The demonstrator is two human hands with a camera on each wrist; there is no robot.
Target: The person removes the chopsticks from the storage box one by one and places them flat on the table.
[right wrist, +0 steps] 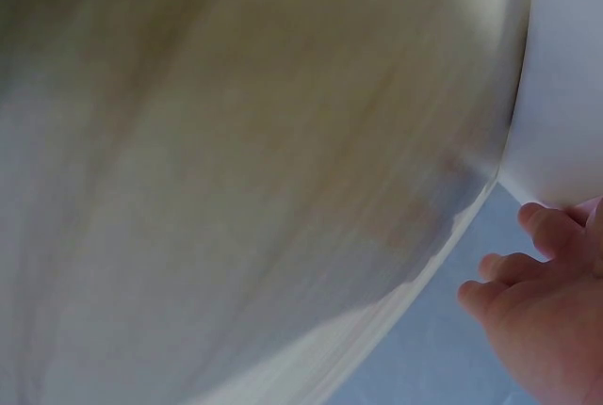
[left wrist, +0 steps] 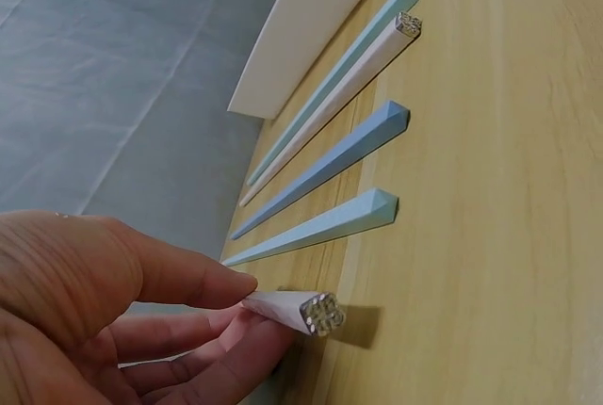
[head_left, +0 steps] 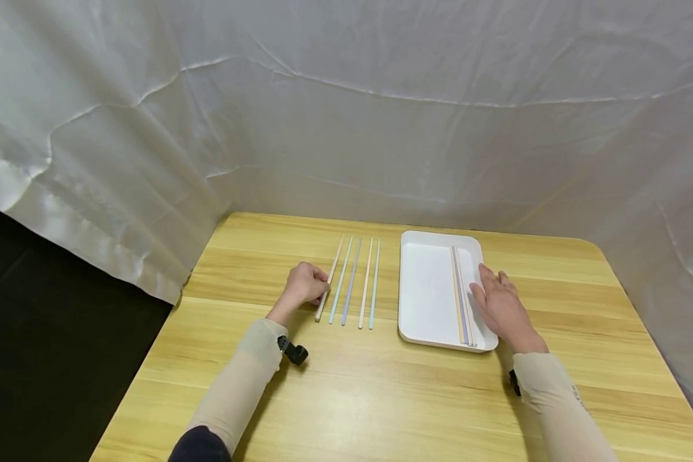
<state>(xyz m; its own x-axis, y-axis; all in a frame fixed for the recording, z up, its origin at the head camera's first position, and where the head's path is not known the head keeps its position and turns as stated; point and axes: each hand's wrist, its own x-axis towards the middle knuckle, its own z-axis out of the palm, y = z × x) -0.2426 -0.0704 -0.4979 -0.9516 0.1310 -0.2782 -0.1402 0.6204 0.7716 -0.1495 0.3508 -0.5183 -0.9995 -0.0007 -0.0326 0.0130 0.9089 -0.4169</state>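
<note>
Between the thumb and fingers of my left hand (head_left: 306, 283) is a pale pink chopstick (left wrist: 279, 307) with a silvery patterned end, seen close in the left wrist view. To its right on the table lie a mint chopstick (head_left: 340, 285), a blue one (head_left: 352, 279), another pale pink one (head_left: 366, 282) and a second mint one (head_left: 375, 282), roughly side by side. My right hand (head_left: 501, 308) rests at the right rim of a white tray (head_left: 427, 282), fingers extended. Inside the tray, toward its right, several chopsticks lie lengthwise, including a yellow one (head_left: 457, 292) and a bluish one (head_left: 462, 295).
A light wooden table (head_left: 346, 398) carries everything. Pale curtain cloth (head_left: 381, 147) hangs behind the table and along its sides. Dark floor (head_left: 52, 359) shows beyond the left edge.
</note>
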